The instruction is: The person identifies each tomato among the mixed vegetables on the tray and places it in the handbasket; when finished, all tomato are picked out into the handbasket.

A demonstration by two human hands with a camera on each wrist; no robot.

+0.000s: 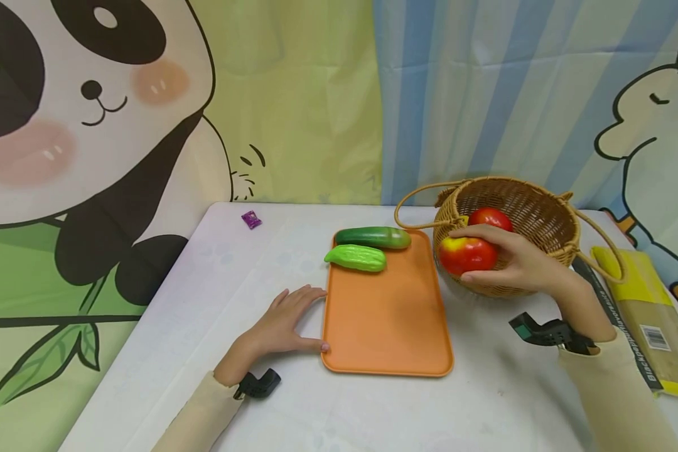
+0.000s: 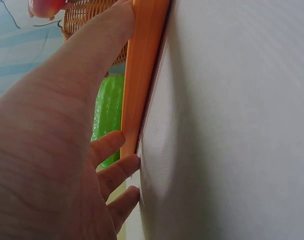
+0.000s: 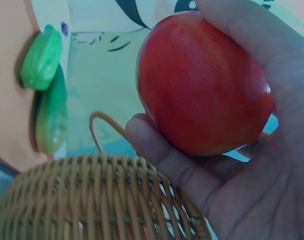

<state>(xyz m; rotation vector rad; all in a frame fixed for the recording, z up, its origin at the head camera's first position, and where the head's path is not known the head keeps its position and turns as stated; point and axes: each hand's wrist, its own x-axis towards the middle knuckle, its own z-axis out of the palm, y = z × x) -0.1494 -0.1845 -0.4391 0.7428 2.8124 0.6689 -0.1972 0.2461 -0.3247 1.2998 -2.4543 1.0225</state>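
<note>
My right hand [image 1: 511, 260] grips a red and yellow apple [image 1: 468, 255] between thumb and fingers, at the near left rim of the wicker basket [image 1: 542, 220]. Another red fruit [image 1: 490, 218] lies inside the basket. In the right wrist view the held apple [image 3: 204, 82] is seen close up, above the basket's woven side [image 3: 102, 195]. My left hand [image 1: 282, 323] touches the left edge of an orange tray [image 1: 387, 320] with spread fingers. At the tray's far end lie a dark green cucumber [image 1: 373, 237] and a light green bumpy vegetable [image 1: 356, 258], whose tip overhangs the tray's left edge.
A small purple wrapped packet [image 1: 251, 219] lies on the white table [image 1: 226, 263] at the far left. To the right of the basket is a yellow and clear package [image 1: 650, 320]. Printed curtains [image 1: 316, 94] hang behind the table. The basket's rope handles stick out sideways.
</note>
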